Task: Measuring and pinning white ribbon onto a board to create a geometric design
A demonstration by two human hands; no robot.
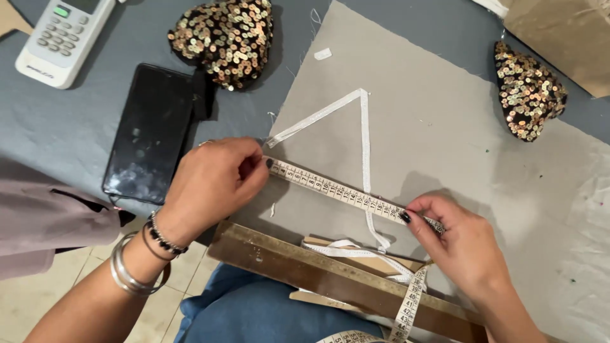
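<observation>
My left hand (213,181) pinches the end of a cream measuring tape (337,190) and presses it onto a grey fabric piece (438,127). My right hand (454,238) pinches the same tape further right, so the stretch between the hands lies taut and straight. A white trim (363,136) lies on the fabric in an angled shape, its corner pointing away from me. The tape crosses over the trim's long leg. The rest of the tape hangs down below my right hand, past the table edge.
A black phone (149,133) lies left of the fabric, a white remote control (60,38) at top left. Two sequined cup-shaped pieces sit at the far edge, one at top centre (225,38), the other at the right (527,92). A brown wooden table edge (305,263) runs below.
</observation>
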